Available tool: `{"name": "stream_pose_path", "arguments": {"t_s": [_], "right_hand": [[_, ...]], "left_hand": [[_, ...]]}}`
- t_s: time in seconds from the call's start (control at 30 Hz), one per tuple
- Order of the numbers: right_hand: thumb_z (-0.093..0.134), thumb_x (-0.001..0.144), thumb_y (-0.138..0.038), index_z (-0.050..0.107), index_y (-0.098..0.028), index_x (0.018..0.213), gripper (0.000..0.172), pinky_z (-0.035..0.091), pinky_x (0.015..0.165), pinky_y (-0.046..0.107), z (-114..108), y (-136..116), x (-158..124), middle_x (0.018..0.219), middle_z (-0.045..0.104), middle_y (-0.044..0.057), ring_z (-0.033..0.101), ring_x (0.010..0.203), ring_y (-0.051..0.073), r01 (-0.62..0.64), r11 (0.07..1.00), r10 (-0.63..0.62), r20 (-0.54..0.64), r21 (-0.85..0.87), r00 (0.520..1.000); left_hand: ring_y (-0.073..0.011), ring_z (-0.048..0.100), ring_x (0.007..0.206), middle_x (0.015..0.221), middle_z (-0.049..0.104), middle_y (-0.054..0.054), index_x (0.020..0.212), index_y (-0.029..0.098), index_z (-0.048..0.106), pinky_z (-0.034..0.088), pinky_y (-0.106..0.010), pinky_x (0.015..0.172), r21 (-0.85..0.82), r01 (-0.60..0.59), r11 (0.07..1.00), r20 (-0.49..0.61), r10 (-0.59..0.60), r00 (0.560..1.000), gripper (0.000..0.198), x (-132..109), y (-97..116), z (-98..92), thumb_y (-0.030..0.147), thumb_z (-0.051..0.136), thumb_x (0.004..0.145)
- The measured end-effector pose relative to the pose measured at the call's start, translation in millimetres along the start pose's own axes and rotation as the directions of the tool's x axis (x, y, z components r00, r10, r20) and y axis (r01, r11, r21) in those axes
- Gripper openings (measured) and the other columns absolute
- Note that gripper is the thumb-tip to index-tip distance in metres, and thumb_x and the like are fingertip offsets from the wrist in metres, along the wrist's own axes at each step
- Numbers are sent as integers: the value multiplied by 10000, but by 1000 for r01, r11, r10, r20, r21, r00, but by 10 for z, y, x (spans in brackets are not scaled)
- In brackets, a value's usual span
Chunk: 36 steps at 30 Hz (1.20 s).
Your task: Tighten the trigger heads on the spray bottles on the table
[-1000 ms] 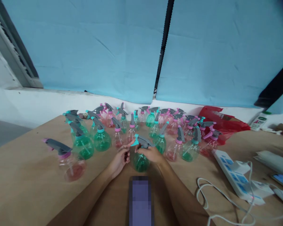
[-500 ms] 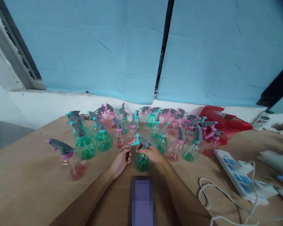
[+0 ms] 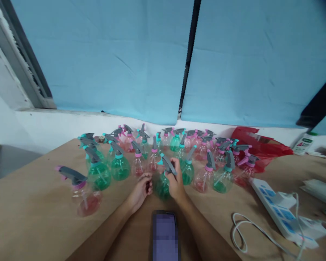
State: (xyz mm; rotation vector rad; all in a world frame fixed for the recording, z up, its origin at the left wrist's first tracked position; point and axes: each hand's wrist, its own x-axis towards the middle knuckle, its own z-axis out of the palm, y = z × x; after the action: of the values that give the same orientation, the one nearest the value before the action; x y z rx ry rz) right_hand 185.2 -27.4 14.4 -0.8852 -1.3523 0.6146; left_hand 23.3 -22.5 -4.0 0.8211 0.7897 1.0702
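Observation:
A spray bottle (image 3: 161,185) with a round green-tinted body, turquoise nozzle and grey trigger head is in front of me on the table. My right hand (image 3: 176,181) grips it at the neck and head, fingers wrapped behind the grey lever. Its nozzle points up and to the left, and the body is blurred. Just left of the bottle is my left hand (image 3: 142,188), its fingers curled in and apart from the bottle; I see nothing in them. A pink-collared spray bottle (image 3: 87,199) stands alone farther left.
Several green spray bottles (image 3: 120,167) and pink spray bottles (image 3: 204,178) stand across the back. A phone (image 3: 165,235) lies between my forearms. At right are a power strip (image 3: 279,208), a white cable (image 3: 240,235), a red plastic bag (image 3: 260,145) and a white bottle (image 3: 303,144).
My right hand has turned more upright around the bottle's head, and the head has tilted. The left index finger, earlier stretched toward the nozzle, has curled back. The view has shifted slightly.

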Motion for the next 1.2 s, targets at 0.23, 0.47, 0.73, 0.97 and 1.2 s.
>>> {"name": "stream_pose_path", "arguments": {"t_s": [0.23,0.47,0.73,0.97,1.2], "right_hand": [[481,954,-285,334,-161,1379,467,442,1011,434,134,115,-17,1293,544,169,544,1202,263,86,944,-106,-44,-318,993],[442,986,-376,339,-102,1448,547,413,1059,509,180,196,25,1376,526,234,506,1295,321,9,871,-88,-138,-492,987],[552,804,-181,279,-74,1477,734,394,1102,512,185,266,-52,1416,475,234,446,1350,332,35,838,-95,-83,-544,992],[441,897,-170,337,-89,1429,548,423,1068,516,175,405,15,1382,485,231,466,1322,324,13,809,-119,-141,-587,983],[384,815,-11,360,-147,1399,600,345,1114,586,168,461,37,1464,361,225,306,1438,327,53,785,-194,-164,-617,967]], "left_hand": [[-59,436,483,648,496,80,913,222,506,280,-174,472,0,-26,1000,-19,26,999,272,-12,11,5,311,706,750],[-61,445,496,653,503,74,921,217,531,283,-175,477,16,-41,999,-3,41,999,236,-8,-2,-1,294,690,764],[-66,436,485,640,499,75,920,220,530,277,-177,467,17,-29,999,-3,29,1000,238,16,-37,-22,293,690,759],[-64,441,490,655,512,69,915,212,545,279,-179,472,32,-33,999,0,33,999,225,-20,-11,2,290,691,762],[-67,436,491,651,510,71,919,213,538,282,-184,470,36,-35,999,10,35,999,249,0,-15,-3,300,700,750]]}}
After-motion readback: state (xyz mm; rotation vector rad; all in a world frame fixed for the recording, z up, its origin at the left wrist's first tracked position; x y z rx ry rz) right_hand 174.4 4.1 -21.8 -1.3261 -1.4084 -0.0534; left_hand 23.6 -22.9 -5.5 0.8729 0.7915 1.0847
